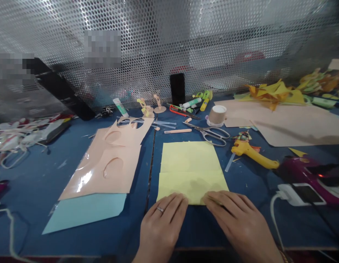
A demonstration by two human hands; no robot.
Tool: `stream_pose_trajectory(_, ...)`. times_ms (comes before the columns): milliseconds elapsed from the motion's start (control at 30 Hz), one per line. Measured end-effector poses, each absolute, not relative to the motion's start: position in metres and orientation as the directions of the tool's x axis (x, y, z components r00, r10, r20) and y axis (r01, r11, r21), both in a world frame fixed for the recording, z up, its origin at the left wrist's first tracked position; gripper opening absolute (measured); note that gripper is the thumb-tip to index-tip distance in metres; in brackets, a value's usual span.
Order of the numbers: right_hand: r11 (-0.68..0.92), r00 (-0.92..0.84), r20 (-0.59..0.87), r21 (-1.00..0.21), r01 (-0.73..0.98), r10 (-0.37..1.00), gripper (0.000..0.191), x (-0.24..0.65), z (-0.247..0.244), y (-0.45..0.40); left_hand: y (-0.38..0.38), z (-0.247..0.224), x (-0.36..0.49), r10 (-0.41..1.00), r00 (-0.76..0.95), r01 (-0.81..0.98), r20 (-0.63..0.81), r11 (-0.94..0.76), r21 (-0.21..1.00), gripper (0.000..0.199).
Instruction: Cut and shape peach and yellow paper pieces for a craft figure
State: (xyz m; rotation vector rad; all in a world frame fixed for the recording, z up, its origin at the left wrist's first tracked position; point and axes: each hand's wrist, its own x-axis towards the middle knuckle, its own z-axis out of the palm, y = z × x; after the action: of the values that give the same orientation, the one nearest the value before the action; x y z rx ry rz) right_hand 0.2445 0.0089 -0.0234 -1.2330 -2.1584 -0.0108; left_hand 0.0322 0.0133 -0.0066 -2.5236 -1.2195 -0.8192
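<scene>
Across the near edge of a yellow sheet (191, 159), flat on a blue table (103, 241) with a dark seam, lay the person's two bare hands. The left hand (165, 219), ringed on one finger, and the right hand (237, 215) pressed down with fingers extended, slightly apart from each other; whether either pinched the paper could not be told. Scissors (210, 132) lay just beyond the sheet, a yellow glue gun (253, 153) to its right, and peach paper with cut-out circles (131, 160) over light blue paper (89, 212) to its left. Behind rose a perforated metal screen (142, 47), a black phone (177, 87) leaning there. Fingers hid part of the sheet's near edge; blurred squares masked patches at upper left, and the picture's border cut off both forearms.
</scene>
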Motion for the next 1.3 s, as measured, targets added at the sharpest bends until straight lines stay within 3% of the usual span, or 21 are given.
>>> stream_pose_trajectory(100,0.56,-0.356,0.546,-0.267,0.784,0.758,0.033,0.24,-0.02,0.01,0.013,-0.006,0.032,0.645,0.513,0.765,0.567,-0.643,0.04,0.033)
stream_pose_trajectory(633,0.564,-0.359,0.494,-0.365,0.741,0.792,0.043,0.239,-0.024,0.009,0.0,-0.024,0.034,0.683,0.474,0.81,0.556,-0.586,0.029,0.029)
stream_pose_trajectory(833,0.589,-0.425,0.464,-0.3,0.75,0.777,0.045,0.246,-0.031,0.005,-0.005,-0.033,0.037,0.68,0.424,0.834,0.598,-0.55,0.035,0.028)
stream_pose_trajectory(1300,0.591,-0.445,0.484,-0.204,0.78,0.754,0.032,0.243,-0.03,0.004,-0.009,-0.032,0.041,0.726,0.416,0.842,0.548,-0.534,0.069,0.029)
